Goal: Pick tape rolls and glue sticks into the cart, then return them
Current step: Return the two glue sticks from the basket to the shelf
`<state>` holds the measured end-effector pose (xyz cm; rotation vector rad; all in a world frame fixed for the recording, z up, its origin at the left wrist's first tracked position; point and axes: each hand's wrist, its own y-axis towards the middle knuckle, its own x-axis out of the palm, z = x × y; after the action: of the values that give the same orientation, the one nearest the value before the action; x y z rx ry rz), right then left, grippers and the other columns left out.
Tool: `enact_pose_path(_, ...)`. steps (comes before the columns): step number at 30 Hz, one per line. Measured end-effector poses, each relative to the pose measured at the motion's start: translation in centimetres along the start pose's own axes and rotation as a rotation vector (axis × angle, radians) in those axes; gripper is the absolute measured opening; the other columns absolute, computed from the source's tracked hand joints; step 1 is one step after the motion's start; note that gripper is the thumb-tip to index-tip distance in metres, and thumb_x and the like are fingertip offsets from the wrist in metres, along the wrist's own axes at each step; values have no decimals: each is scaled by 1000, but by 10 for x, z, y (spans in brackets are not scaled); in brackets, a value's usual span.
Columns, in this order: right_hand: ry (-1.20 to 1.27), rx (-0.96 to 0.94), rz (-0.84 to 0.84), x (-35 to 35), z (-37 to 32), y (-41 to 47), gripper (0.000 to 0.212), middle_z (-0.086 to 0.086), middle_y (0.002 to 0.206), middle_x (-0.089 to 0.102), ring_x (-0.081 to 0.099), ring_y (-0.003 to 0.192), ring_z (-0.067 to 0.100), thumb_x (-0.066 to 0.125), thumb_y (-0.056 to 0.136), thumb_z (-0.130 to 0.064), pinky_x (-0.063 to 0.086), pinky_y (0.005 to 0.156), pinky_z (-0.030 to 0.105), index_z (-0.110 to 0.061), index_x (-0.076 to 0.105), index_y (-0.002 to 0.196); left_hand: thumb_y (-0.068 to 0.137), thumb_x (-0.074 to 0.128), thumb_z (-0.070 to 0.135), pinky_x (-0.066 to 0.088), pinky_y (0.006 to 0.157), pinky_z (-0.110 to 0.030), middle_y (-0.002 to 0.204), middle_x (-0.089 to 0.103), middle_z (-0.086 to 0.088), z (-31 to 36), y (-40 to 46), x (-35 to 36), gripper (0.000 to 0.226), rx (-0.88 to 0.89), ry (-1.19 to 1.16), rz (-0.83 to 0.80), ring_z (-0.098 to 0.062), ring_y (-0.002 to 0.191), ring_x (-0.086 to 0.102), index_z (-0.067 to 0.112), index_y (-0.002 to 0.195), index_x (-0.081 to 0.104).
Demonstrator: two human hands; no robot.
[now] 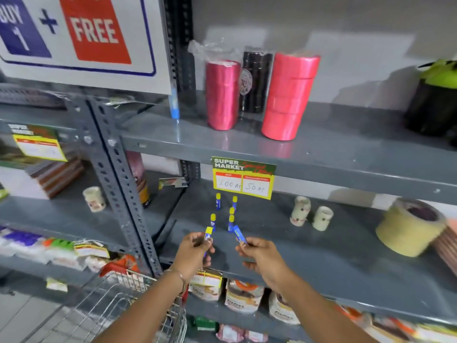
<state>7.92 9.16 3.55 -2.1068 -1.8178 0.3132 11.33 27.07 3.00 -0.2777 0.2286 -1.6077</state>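
Note:
My left hand (193, 252) grips a blue glue stick with a yellow cap (207, 234), held upright over the front of the middle shelf (321, 263). My right hand (259, 256) pinches a second blue glue stick (239, 233), tilted to the left. Several more glue sticks (223, 211) stand upright on that shelf just beyond both hands. Two small white tape rolls (311, 215) stand to the right, and a wide beige tape roll (409, 226) lies further right. The wire cart (118, 305) is below my left arm.
The upper shelf (321, 144) carries stacked pink tape rolls (289, 95) and a black stack (256, 81). A yellow price tag (243, 178) hangs on its front edge. A perforated grey upright (118, 174) divides the bays. Food packets (243, 295) fill the shelf below.

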Motion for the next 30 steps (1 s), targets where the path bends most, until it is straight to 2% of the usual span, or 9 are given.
enact_pose_path(3, -91, -23, -13, 4, 0, 2, 14, 1, 88, 73, 62, 82, 12, 59, 93, -11, 50, 69, 25, -11, 67, 105, 96, 50, 6, 49, 51, -27, 70, 59, -8, -2, 9, 0, 8, 2, 41, -17, -16, 51, 48, 8, 91, 56)
enact_pose_path(8, -30, -159, 117, 6, 1, 11, 17, 1, 67, 68, 56, 54, 11, 72, 81, -2, 49, 54, 21, -9, 66, 96, 95, 52, 6, 52, 63, -29, 83, 69, -6, -7, 18, -3, 4, 25, 51, -25, -20, 65, 60, 8, 97, 56)
enact_pose_path(11, -80, -231, 167, 5, 1, 21, 7, 1, 66, 64, 50, 53, 5, 78, 77, -8, 43, 56, 21, -10, 73, 82, 91, 58, 5, 51, 64, -11, 92, 71, -2, -9, 22, -5, 9, 111, 121, -9, -17, 84, 64, 7, 99, 62)
enact_pose_path(15, -263, -266, 215, 17, 8, 39, 10, 1, 78, 72, 65, 64, 12, 66, 89, -19, 54, 63, 31, -21, 60, 81, 81, 72, 9, 50, 71, -13, 85, 69, -1, -17, 36, -6, 15, 202, 244, 116, -14, 81, 62, 11, 95, 69)
enact_pose_path(17, -336, -268, 220, 25, 11, 50, 14, 4, 75, 69, 63, 60, 15, 65, 89, -15, 51, 54, 16, -19, 54, 82, 75, 78, 12, 52, 76, -24, 85, 70, -4, -23, 46, -6, 21, 171, 260, 179, -16, 79, 65, 9, 94, 69)
enact_pose_path(19, -486, -290, 231, 32, 15, 61, 16, -4, 68, 65, 62, 61, 9, 72, 83, -13, 42, 50, 6, -16, 57, 87, 71, 82, 14, 51, 70, -18, 83, 71, -4, -28, 56, -5, 24, 153, 289, 225, -13, 73, 65, 10, 90, 67)
enact_pose_path(21, -576, -292, 239, 38, 19, 70, 16, -7, 67, 65, 62, 65, 9, 75, 79, -15, 40, 53, 9, -15, 63, 90, 69, 83, 13, 45, 63, -7, 81, 71, -2, -30, 64, -2, 27, 151, 317, 232, -13, 72, 65, 11, 88, 64)
enact_pose_path(25, -661, -268, 275, 42, 32, 87, 11, 2, 79, 73, 65, 73, 18, 75, 79, -18, 40, 57, 19, -14, 68, 86, 72, 81, 12, 44, 74, -17, 88, 72, -5, -34, 81, 2, 30, 153, 382, 246, -17, 83, 66, 6, 97, 65)
enact_pose_path(30, -650, -241, 326, 42, 36, 94, 8, 3, 78, 73, 63, 71, 19, 75, 78, -15, 40, 56, 19, -14, 69, 81, 72, 80, 15, 44, 70, -19, 81, 70, 1, -36, 90, 5, 23, 172, 429, 263, -16, 78, 65, 12, 87, 63)
